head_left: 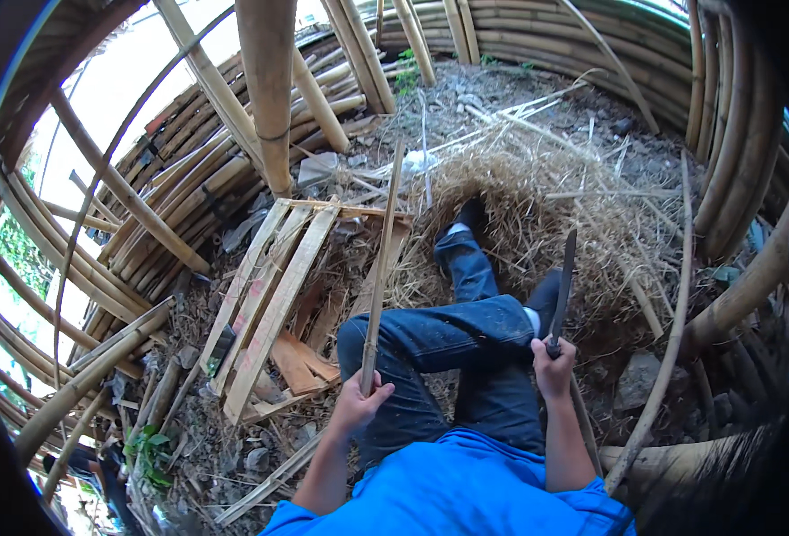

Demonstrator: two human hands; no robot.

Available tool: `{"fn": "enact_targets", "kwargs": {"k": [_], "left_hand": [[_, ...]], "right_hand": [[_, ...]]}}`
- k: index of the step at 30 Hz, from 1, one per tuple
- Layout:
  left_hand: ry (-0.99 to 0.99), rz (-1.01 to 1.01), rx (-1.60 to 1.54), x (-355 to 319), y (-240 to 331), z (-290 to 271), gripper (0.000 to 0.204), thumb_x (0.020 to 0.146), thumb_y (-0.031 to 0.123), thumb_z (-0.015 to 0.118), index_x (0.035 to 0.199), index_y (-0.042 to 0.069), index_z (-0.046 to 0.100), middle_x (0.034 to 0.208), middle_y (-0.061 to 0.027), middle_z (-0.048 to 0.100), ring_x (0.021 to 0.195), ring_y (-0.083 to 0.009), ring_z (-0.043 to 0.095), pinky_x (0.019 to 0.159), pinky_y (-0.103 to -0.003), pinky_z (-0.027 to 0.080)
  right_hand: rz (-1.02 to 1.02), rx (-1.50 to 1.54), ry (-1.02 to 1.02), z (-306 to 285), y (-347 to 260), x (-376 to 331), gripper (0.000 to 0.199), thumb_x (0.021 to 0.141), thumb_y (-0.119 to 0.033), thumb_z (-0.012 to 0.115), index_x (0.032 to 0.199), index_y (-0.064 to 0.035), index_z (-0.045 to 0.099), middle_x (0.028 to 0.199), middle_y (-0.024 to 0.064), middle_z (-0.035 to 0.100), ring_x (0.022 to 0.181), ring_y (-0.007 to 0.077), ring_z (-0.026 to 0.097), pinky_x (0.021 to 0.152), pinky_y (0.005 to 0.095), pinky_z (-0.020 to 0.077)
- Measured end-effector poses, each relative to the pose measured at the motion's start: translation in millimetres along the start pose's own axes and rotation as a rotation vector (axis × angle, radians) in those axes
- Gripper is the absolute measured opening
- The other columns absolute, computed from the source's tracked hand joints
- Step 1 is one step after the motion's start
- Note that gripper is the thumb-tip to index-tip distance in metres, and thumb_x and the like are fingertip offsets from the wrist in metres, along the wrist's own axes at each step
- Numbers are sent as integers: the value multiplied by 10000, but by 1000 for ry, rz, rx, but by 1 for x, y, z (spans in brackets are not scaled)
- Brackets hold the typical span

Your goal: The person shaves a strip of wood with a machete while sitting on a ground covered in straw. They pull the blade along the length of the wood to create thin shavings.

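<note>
My left hand (360,404) is closed round the lower end of a long, narrow bamboo strip (382,268), which stands nearly upright over my bent knee. In my right hand (554,366) is the dark handle of a machete (568,286), its long blade pointing up and away from me. Strip and blade are apart, with my crossed legs in blue jeans (448,335) between them. Beyond my feet lies a heap of dry straw-like shavings (537,192).
To the left lies a broken wooden pallet (274,308). Bamboo poles (267,98) rise in front of it, and more are stacked behind (180,205). A long bent strip (676,330) runs along my right. Stones (640,380) and rubble cover the ground.
</note>
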State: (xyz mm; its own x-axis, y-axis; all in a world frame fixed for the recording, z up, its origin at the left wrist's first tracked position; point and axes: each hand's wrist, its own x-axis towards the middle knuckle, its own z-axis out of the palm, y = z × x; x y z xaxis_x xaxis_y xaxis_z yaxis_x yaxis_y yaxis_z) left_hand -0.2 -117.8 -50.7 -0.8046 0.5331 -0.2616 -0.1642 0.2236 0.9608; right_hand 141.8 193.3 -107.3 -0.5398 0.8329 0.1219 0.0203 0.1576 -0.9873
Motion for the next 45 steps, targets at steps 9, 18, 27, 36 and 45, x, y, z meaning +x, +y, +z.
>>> {"fn": "enact_targets", "kwargs": {"k": [9, 18, 27, 36, 45], "left_hand": [[-265, 124, -204, -25, 67, 11, 197, 904, 162, 646, 889, 105, 458, 617, 70, 422, 480, -18, 379, 410, -205, 335], [-580, 107, -401, -46, 127, 33, 188, 966, 281, 547, 962, 135, 428, 589, 68, 361, 450, -41, 366, 408, -233, 394], [-299, 474, 23, -53, 170, 3, 292, 883, 334, 673, 887, 85, 521, 652, 55, 467, 519, -34, 440, 440, -216, 359], [-488, 396, 131, 14, 177, -38, 192, 949, 286, 584, 984, 102, 543, 575, 81, 411, 440, -21, 379, 394, -207, 315], [-323, 580, 397, 68, 150, -59, 317, 939, 304, 587, 810, 20, 531, 631, 34, 411, 598, -67, 357, 513, -299, 331]], "right_hand": [[77, 196, -49, -32, -20, -28, 249, 848, -67, 629, 634, -66, 503, 521, -4, 497, 406, 67, 462, 387, 223, 349], [40, 148, -218, -22, -68, -41, 244, 840, -62, 626, 620, -49, 523, 506, 9, 503, 418, 71, 479, 408, 229, 364], [46, 294, -543, 12, -133, -40, 236, 838, -102, 665, 663, -56, 514, 520, -12, 496, 429, 53, 468, 406, 215, 359], [-239, 98, -405, -13, -201, -37, 219, 876, -41, 561, 1017, -49, 394, 623, 14, 504, 489, 62, 477, 444, 209, 377], [-363, -13, -311, 15, -227, 68, 222, 997, -238, 480, 1029, -22, 519, 694, 33, 548, 471, 78, 500, 422, 215, 407]]}}
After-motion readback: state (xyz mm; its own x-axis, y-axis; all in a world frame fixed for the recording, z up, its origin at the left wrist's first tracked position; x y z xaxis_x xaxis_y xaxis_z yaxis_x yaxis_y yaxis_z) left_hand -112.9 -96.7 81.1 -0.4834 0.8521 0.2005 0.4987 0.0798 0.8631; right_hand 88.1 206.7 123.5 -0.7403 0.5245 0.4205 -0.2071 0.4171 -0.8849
